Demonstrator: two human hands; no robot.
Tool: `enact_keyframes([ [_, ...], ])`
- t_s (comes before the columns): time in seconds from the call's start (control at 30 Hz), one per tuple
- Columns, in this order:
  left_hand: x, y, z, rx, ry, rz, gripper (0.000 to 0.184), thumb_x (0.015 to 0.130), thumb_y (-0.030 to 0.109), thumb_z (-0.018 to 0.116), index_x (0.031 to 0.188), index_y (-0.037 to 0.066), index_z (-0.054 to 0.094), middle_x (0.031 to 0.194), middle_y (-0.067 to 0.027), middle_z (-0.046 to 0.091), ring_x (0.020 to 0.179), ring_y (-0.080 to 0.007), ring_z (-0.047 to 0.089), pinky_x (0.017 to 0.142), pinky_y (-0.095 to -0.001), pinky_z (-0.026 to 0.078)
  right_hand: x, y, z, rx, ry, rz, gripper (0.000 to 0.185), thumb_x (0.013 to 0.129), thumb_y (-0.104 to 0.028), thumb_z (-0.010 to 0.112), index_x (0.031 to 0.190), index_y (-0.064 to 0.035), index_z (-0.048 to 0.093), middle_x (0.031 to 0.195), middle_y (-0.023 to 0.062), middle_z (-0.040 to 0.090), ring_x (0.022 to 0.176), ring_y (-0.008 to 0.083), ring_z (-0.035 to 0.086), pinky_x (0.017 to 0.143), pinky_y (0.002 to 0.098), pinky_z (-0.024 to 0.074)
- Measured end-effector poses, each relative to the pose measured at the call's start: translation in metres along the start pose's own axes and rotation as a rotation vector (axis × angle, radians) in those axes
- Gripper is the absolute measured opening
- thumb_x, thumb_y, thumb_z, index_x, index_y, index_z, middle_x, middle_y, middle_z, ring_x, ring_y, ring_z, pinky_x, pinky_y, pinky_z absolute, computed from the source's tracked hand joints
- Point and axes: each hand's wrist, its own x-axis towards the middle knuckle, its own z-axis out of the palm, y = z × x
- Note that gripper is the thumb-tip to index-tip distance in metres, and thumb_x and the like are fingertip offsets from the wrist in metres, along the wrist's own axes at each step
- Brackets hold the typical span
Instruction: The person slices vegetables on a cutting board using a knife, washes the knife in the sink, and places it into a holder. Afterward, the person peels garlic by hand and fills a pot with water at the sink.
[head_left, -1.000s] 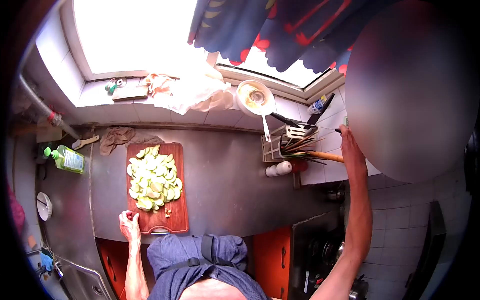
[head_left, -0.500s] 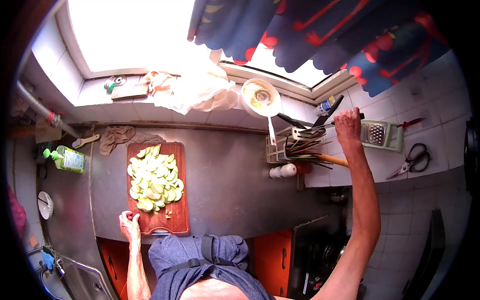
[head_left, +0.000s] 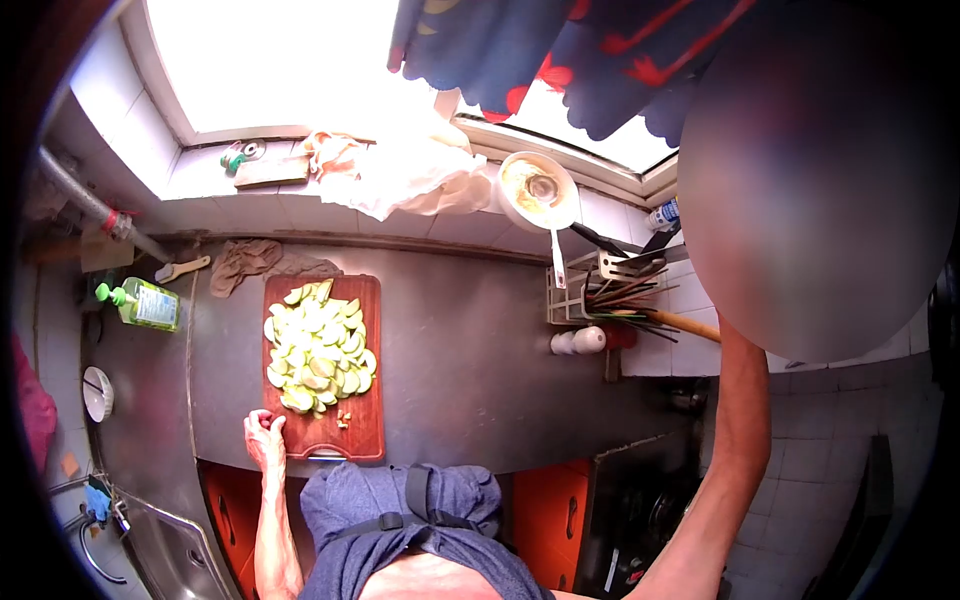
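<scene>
My left hand (head_left: 265, 438) is at the lower left corner of the brown cutting board (head_left: 372, 400), its fingers curled together; what they hold, if anything, is too small to make out. Pale green slices (head_left: 318, 345) are heaped on the board, with a few small bits (head_left: 344, 420) below them. My right forearm (head_left: 742, 420) reaches up on the right, past a rack (head_left: 566, 300) of chopsticks and utensils. A grey blurred patch covers my right hand, so its fingers and anything in them are hidden.
A white pan (head_left: 538, 190) and a pale cloth (head_left: 430, 180) sit on the window ledge. Shakers (head_left: 580, 341) stand beside the rack. At left are a green soap bottle (head_left: 152, 305), a brush (head_left: 183, 268), a brown rag (head_left: 245, 265), a small bowl (head_left: 98, 393) and a sink (head_left: 180, 545).
My right hand moved right from beside the rack, with a dark handle at its fingers, and is now covered by the blur. My left hand stays by the board. The view has shifted slightly.
</scene>
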Motion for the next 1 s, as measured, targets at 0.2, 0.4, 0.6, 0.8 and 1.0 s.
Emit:
enact_keyframes([
  [0.2,0.000,0.004,-0.001,-0.003,0.006,-0.025,0.031,0.076,0.010,0.085,0.097,0.005,0.064,0.091,-0.0081,0.060,0.082,-0.0239,0.058,0.078,-0.0393,0.051,-0.007,-0.023,-0.003,0.111,-0.080,0.000,0.022,0.095,-0.031,0.059,0.097,-0.0191,0.078,0.106,0.0047,0.073,0.108,0.0280,0.065,0.102,0.0543,0.0380],
  [0.4,-0.001,0.005,0.000,0.021,-0.002,-0.041,0.031,0.076,0.013,0.085,0.099,0.007,0.064,0.093,-0.0081,0.058,0.084,-0.0249,0.059,0.079,-0.0401,0.051,-0.005,-0.048,0.049,0.036,0.080,-0.048,0.023,0.096,-0.031,0.057,0.098,-0.0215,0.078,0.105,0.0044,0.073,0.109,0.0270,0.065,0.101,0.0527,0.0405],
  [0.6,-0.001,-0.004,0.003,-0.029,0.021,0.013,0.030,0.077,0.016,0.083,0.099,0.006,0.064,0.092,-0.0087,0.059,0.084,-0.0258,0.059,0.079,-0.0403,0.051,-0.003,-0.070,0.112,0.275,0.145,-0.123,0.019,0.088,-0.030,0.066,0.100,-0.0215,0.078,0.108,0.0050,0.073,0.114,0.0268,0.064,0.100,0.0507,0.0442],
  [0.8,-0.004,0.000,0.004,0.016,0.036,-0.009,0.031,0.078,0.020,0.084,0.100,0.008,0.065,0.095,-0.0101,0.062,0.086,-0.0274,0.063,0.079,-0.0412,0.053,0.001,-0.086,0.108,0.428,0.374,-0.112,0.027,0.096,-0.031,0.055,0.102,-0.0206,0.079,0.112,0.0053,0.071,0.120,0.0286,0.059,0.108,0.0507,0.0380],
  [1.0,-0.016,0.000,0.000,-0.016,0.112,0.002,0.025,0.087,0.018,0.077,0.106,0.006,0.065,0.097,-0.0107,0.063,0.084,-0.0256,0.065,0.078,-0.0405,0.054,-0.061,-0.073,-0.006,0.552,0.631,0.085,0.025,0.095,-0.015,0.063,0.118,-0.0142,0.073,0.128,0.0099,0.064,0.120,0.0262,0.061,0.110,0.0435,0.0396],
])
